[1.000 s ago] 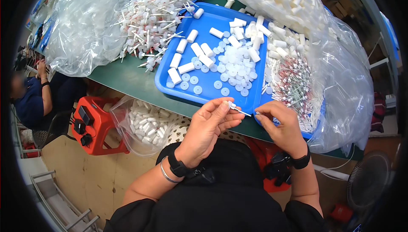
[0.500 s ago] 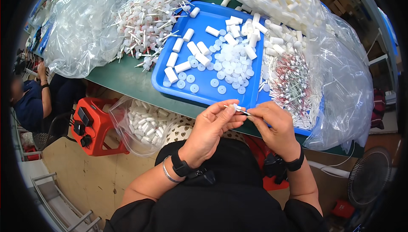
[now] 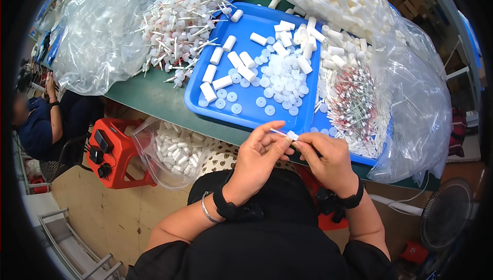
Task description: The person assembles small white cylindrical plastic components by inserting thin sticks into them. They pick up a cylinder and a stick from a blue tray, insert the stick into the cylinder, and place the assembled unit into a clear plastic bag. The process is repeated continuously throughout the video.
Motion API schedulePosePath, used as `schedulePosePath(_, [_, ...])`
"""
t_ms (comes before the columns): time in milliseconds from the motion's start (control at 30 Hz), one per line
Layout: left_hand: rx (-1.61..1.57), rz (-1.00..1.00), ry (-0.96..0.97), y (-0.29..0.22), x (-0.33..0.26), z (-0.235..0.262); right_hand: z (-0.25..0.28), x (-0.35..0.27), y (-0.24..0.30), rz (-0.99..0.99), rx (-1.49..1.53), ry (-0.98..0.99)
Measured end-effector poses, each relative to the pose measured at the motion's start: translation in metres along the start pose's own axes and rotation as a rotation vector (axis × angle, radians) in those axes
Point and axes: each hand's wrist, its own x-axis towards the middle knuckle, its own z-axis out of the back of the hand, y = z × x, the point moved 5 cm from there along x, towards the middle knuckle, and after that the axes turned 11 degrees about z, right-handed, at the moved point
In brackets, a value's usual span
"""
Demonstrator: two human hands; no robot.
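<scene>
Over the near edge of the blue tray (image 3: 197, 106), my left hand (image 3: 257, 159) and my right hand (image 3: 328, 158) meet, fingertips almost touching. Between them is a thin white stick (image 3: 278, 132) with a small white piece (image 3: 292, 135) at its right end. My left thumb and fingers close around the stick. The right thumb and forefinger pinch by the white piece, hiding what lies beyond it. In the tray lie loose translucent discs (image 3: 280, 82) and white foam-like cylinders (image 3: 222, 82).
Right of the tray, thin sticks with red and silvery parts (image 3: 354, 98) lie below more white cylinders. A heap of stick-and-disc pieces (image 3: 179, 23) and a clear plastic bag (image 3: 97, 39) are at left. A red stool (image 3: 115, 151) stands beside a bag of cylinders (image 3: 177, 149).
Both hands have shifted slightly downward. More of the white stick shows at the left, and the small white piece has come to my right fingertips. A dark tip seen earlier is now hidden.
</scene>
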Motion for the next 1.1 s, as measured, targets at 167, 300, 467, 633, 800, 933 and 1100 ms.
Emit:
schedulePosePath(167, [-0.062, -0.148, -0.033, -0.004, -0.006, 0.0, -0.005, -0.008, -0.009, -0.15, 0.118, -0.052])
schedulePosePath(300, [-0.053, -0.192, -0.01, -0.002, -0.005, 0.002, -0.005, -0.007, -0.005, -0.122, 0.125, -0.075])
schedulePosePath(467, [0.006, -0.241, -0.045, -0.004, -0.006, 0.003, -0.003, -0.005, 0.0, -0.088, 0.083, -0.08])
schedulePosePath(633, [0.103, -0.298, -0.107, -0.003, -0.01, 0.003, -0.003, -0.003, 0.008, -0.034, -0.013, -0.093])
schedulePosePath(800, [0.049, -0.34, -0.154, -0.007, -0.011, -0.001, -0.005, -0.001, 0.01, -0.007, -0.033, -0.134])
schedulePosePath(933, [0.006, -0.345, -0.142, -0.005, -0.01, 0.001, -0.005, -0.002, 0.01, -0.009, -0.041, -0.113])
schedulePosePath(1100, [-0.066, -0.349, -0.117, -0.004, -0.009, -0.001, -0.006, -0.001, 0.01, 0.003, -0.036, -0.145])
